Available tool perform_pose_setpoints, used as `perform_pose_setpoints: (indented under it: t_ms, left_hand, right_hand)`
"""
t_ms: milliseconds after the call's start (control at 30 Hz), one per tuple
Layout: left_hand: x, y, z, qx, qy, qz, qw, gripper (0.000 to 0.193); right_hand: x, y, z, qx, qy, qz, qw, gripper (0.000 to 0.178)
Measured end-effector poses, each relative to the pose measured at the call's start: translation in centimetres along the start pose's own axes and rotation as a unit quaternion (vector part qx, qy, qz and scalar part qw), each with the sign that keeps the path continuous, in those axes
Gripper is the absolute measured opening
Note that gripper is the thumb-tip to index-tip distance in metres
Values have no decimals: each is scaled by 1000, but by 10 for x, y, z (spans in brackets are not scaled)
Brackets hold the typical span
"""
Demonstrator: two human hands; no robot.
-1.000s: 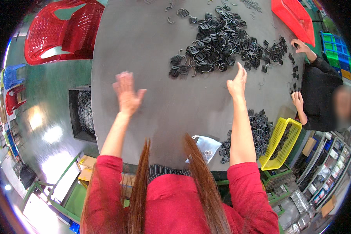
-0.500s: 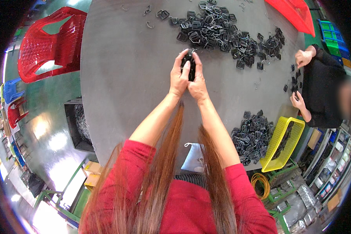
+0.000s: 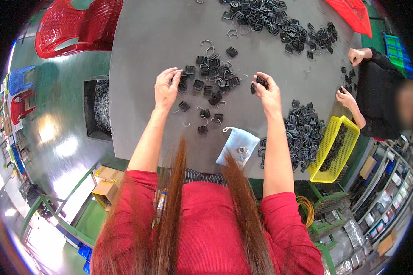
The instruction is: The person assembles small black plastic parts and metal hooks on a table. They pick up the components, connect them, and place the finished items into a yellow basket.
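My left hand (image 3: 166, 89) is raised over the left side of a loose cluster of black plastic buckles (image 3: 214, 73). Its thumb and fingers are slightly apart beside the nearest pieces, and no held thing shows in it. To the right of the cluster, my right hand (image 3: 270, 94) is closed on a black buckle (image 3: 261, 81). Another small black piece (image 3: 253, 88) shows at its fingertips. Bent silver wire hooks (image 3: 209, 51) lie among the spread buckles, some of them attached.
A large heap of buckles (image 3: 266, 18) covers the far table; another heap (image 3: 303, 133) lies near right, beside a yellow basket (image 3: 314, 169). A light-blue pouch (image 3: 237, 144) lies near me. At the right edge, a co-worker's hands (image 3: 348, 98) handle buckles. A red chair (image 3: 80, 25) stands left.
My hands were together around a clump of black buckles; now they are apart, left and right. A cluster of buckles lies spread between them. The view has shifted nearer to me.
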State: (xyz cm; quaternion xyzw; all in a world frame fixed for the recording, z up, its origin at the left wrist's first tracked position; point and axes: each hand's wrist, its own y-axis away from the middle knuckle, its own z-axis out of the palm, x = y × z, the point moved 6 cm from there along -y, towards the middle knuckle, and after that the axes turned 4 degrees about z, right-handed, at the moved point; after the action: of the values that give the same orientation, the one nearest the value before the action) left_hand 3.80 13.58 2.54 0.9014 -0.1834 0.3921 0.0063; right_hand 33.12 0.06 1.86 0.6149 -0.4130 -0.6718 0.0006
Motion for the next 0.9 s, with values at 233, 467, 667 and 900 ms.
perform_pose_setpoints:
  t_ms: [233,467,667,900]
  left_hand:
    - [-10,14,-2,-73,153,-173,970,23]
    - [27,-21,21,-99,41,-117,987,28]
    - [51,-55,89,-48,-188,36,980,39]
    - [50,-69,109,-123,-84,42,988,26]
  right_hand:
    - [6,10,-34,-13,49,9,999,17]
    - [5,-34,7,-126,7,107,986,17]
    - [-28,-49,45,-284,-329,104,895,15]
    - [-14,-113,55,-14,207,42,977,37]
